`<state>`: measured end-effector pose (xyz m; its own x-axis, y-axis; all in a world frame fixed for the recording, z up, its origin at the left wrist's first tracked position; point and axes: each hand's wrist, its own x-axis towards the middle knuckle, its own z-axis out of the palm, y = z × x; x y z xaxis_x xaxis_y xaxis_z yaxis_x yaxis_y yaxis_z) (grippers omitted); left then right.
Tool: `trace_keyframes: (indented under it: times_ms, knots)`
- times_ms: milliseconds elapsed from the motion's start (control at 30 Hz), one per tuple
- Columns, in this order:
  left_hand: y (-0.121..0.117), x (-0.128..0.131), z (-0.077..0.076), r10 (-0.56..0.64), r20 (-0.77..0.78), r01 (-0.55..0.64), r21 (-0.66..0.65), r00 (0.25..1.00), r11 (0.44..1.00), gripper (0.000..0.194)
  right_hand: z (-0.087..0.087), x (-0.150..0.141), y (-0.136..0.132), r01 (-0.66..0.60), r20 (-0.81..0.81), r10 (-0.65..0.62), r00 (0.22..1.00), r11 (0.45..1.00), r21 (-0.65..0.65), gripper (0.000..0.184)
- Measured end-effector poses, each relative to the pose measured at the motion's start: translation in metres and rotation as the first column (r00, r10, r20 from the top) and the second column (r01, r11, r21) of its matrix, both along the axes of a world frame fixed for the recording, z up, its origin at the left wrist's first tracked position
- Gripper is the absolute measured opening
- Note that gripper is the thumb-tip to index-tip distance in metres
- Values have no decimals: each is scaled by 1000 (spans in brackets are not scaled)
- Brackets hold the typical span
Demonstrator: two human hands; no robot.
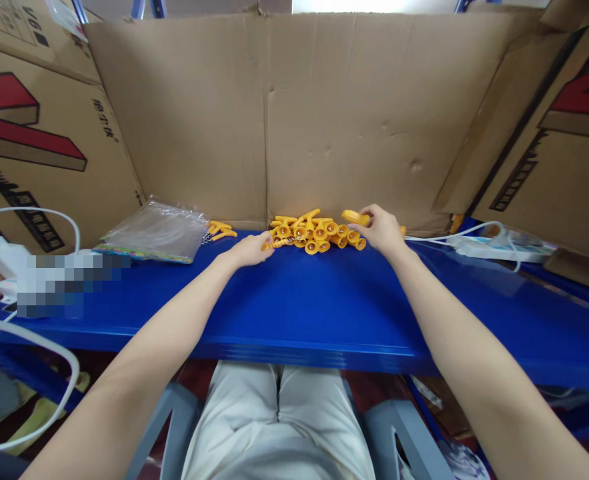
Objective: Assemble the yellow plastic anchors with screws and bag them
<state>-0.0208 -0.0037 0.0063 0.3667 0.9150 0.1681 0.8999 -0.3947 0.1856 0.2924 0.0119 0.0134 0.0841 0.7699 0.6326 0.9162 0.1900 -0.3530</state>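
Against the back cardboard, a pile of yellow-orange plastic pieces (321, 231) with round cup-shaped ends lies on the blue table (294, 293). My left hand (251, 250) is at the pile's left edge, its fingers closed on a small orange piece (275, 245) that looks thin and knobbly. On the other side, my right hand (381, 230) pinches a rounded yellow-orange piece (355, 217), raised slightly over the pile's right end. Its exact kind does not show. Several slim orange pieces with small metal chains (222, 231) lie left of my left hand.
A stack of clear plastic bags (154, 230) lies at the left back. White power strips with cables stand at the far left and lie at the right (499, 248). Cardboard walls (189, 120) enclose the table's back and sides. A blurred patch covers something at left.
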Motion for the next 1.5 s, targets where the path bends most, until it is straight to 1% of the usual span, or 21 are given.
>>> trace_keyframes:
  times_ms: [67,133,200,233,300,367,433,533,600,667,700,767,900,1000,1067,1133,1233,1300,1400,1433,1500]
  knots:
    - [2,-1,-1,4,17,-5,58,1000,998,23,2,-18,-4,-190,72,188,979,981,25,31]
    - [4,0,-1,19,23,-21,93,1000,995,24,1,-35,-8,-356,142,348,927,934,30,29]
    - [4,0,-2,38,20,-40,105,999,994,26,-4,-49,-11,-460,190,447,874,887,31,27]
    - [4,1,-3,43,16,-44,107,999,993,26,-7,-55,-12,-491,209,476,854,871,25,27]
    - [4,1,-3,40,10,-41,110,999,993,26,-12,-64,-14,-510,248,495,833,860,-3,27]
    - [4,1,-4,37,10,-38,118,999,992,25,-16,-70,-16,-479,295,469,833,877,-42,28]
    - [5,0,-4,53,13,-55,119,998,991,26,-16,-71,-19,-403,342,404,848,912,-79,26]
    - [6,-2,-3,81,19,-83,101,997,991,28,-12,-69,-23,-257,381,281,881,960,-115,21]
    - [7,-3,-3,82,16,-83,98,997,992,27,-10,-67,-24,-179,384,213,898,976,-121,22]
    - [7,-3,-2,82,9,-82,111,997,990,26,-9,-65,-24,-142,377,176,909,983,-118,24]
    - [7,-3,-3,82,7,-82,118,997,990,26,-9,-65,-24,-150,375,184,909,982,-118,24]
    - [6,-1,-3,81,12,-82,127,997,988,26,-11,-66,-22,-223,379,254,890,967,-124,22]
    - [0,4,-2,43,30,-46,140,999,989,25,-17,-72,-20,-434,363,448,817,892,-126,24]
    - [-5,9,0,49,31,-53,152,998,987,27,-21,-75,-18,-533,241,538,808,841,-89,24]
    - [-7,11,1,71,19,-73,174,997,982,29,-25,-76,-15,-569,79,573,816,819,-69,26]
    - [-8,12,2,92,-11,-88,198,996,976,31,-31,-77,-11,-600,-120,590,798,796,-75,30]
    - [-8,11,2,121,-56,-106,214,991,971,31,-37,-78,-7,-666,-369,589,718,735,-123,34]
    - [-8,9,3,122,-68,-106,203,990,973,31,-39,-77,-6,-720,-484,584,651,676,-153,38]
    - [-7,8,3,107,-67,-94,169,992,981,28,-35,-75,-8,-779,-619,553,558,605,-161,41]
    - [-7,7,2,99,-64,-88,159,993,983,27,-33,-75,-9,-789,-656,530,538,591,-171,40]
    - [-7,8,1,77,-52,-69,147,996,987,26,-28,-74,-14,-798,-703,472,532,558,-229,31]
